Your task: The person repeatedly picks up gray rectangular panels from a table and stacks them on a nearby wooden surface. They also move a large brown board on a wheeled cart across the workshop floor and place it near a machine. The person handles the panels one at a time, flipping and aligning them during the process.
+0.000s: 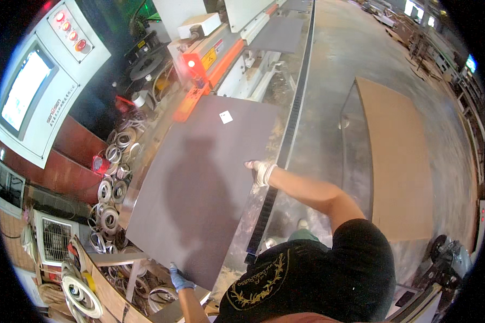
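Observation:
A large dark grey-brown panel (161, 215) lies flat in front of me, a small white label (226, 117) near its far end. My right hand (262, 172), in a white glove, grips the panel's right edge, with the thumb side on top. At the near edge, my left hand (182, 279) in a blue glove holds the board, its fingers partly hidden. The panel's far end lies beside the orange guide (191, 103) of a white and orange machine (221, 54). My shadow falls across the board.
A control cabinet (64, 102) with a lit screen and red buttons stands left. Several edging rolls (109, 218) are heaped below it. A black toothed strip (293, 124) runs along the panel's right. Farther right stands a brown board-topped table (399, 161). Another dark panel (277, 35) is beyond.

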Demonstrator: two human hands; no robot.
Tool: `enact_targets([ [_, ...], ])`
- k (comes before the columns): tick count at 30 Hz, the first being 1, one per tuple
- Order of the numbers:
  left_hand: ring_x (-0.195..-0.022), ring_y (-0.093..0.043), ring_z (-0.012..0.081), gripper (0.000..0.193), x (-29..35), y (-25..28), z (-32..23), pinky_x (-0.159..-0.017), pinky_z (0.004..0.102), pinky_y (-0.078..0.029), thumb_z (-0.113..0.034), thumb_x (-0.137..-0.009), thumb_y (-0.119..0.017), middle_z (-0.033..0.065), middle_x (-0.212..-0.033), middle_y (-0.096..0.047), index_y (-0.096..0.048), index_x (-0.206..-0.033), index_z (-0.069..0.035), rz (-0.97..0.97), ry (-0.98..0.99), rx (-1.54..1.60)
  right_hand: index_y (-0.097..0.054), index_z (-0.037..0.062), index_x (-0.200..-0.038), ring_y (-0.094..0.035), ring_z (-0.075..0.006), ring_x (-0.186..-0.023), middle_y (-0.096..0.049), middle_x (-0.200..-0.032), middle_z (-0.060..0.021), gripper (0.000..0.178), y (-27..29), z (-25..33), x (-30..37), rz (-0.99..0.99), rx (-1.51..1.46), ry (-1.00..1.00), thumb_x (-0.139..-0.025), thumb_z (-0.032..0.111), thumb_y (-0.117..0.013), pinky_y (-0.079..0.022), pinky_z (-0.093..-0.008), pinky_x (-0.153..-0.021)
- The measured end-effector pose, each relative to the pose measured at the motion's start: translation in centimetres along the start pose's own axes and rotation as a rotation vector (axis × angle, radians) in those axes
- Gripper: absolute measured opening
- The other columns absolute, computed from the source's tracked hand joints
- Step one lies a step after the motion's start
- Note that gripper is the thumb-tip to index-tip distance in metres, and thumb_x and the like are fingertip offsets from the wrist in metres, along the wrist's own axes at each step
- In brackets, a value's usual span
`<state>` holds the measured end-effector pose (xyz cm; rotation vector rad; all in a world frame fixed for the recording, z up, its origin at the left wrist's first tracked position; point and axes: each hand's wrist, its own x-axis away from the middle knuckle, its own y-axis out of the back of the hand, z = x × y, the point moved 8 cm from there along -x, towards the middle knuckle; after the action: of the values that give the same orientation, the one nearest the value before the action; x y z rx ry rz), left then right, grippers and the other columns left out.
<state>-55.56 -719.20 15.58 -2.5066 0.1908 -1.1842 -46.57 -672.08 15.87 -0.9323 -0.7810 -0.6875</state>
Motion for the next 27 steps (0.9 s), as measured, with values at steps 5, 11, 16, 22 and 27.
enact_targets([
  [5, -0.107, -0.05, 0.0303, 0.051, -2.9, -3.4, -0.3, -0.096, 0.0459, -0.036, -0.045, -0.083, -0.049, 0.0089, -0.12, -0.053, -0.051, -0.12, -0.009, 0.1, -0.084, 0.005, -0.026, 0.0067, -0.137, -0.019, -0.0261, -0.134, -0.019, -0.146, -0.013, 0.062, 0.1, 5.5, -0.2, -0.106, 0.057, 0.12, -0.088, 0.037, -0.048, -0.014, -0.0406, -0.107],
  [11, -0.116, -0.042, 0.0304, 0.06, -4.5, -10.6, 1.5, -0.099, 0.0482, -0.031, -0.051, -0.083, -0.047, 0.009, -0.128, -0.048, -0.046, -0.126, -0.009, 0.225, 0.027, -0.061, -0.045, -0.0018, -0.123, -0.049, -0.026, -0.111, -0.044, -0.129, -0.0159, 0.054, 5.3, 11.6, 2.2, -0.296, 0.403, 0.545, -0.083, 0.034, -0.054, -0.04, -0.0407, -0.088],
  [16, -0.123, -0.035, 0.0339, 0.069, -5.4, -15.6, 1.5, -0.103, 0.0487, -0.026, -0.057, -0.083, -0.041, 0.0117, -0.138, -0.034, -0.037, -0.133, -0.01, 0.207, -0.108, -0.189, -0.037, -0.0006, -0.129, -0.043, -0.0285, -0.119, -0.045, -0.128, -0.0205, 0.057, 19.6, 8.2, 15.0, -0.505, 0.479, 1.221, -0.083, 0.026, -0.06, -0.036, -0.0345, -0.098],
  [22, -0.123, -0.036, 0.0317, 0.063, 7.0, -24.7, 0.5, -0.092, 0.0448, -0.039, -0.041, -0.087, -0.046, 0.0155, -0.138, -0.032, -0.025, -0.138, -0.01, 0.052, -1.642, -0.94, -0.052, 0.0028, -0.113, -0.053, -0.0313, -0.106, -0.056, -0.11, -0.0204, 0.055, 47.6, -14.6, 31.3, -1.555, -0.082, 0.345, -0.066, 0.029, -0.066, -0.042, -0.0358, -0.089],
  [27, -0.128, -0.03, 0.0325, 0.08, 8.8, -41.0, 13.6, -0.106, 0.0438, -0.024, -0.035, -0.078, -0.06, 0.0212, -0.138, -0.029, -0.021, -0.137, -0.001, 0.034, -1.443, -1.113, -0.048, 0.0025, -0.105, -0.055, -0.032, -0.089, -0.056, -0.099, -0.0165, 0.051, 62.0, -31.2, 29.8, -1.718, -0.06, 0.168, -0.067, 0.031, -0.065, -0.045, -0.0393, -0.077],
])
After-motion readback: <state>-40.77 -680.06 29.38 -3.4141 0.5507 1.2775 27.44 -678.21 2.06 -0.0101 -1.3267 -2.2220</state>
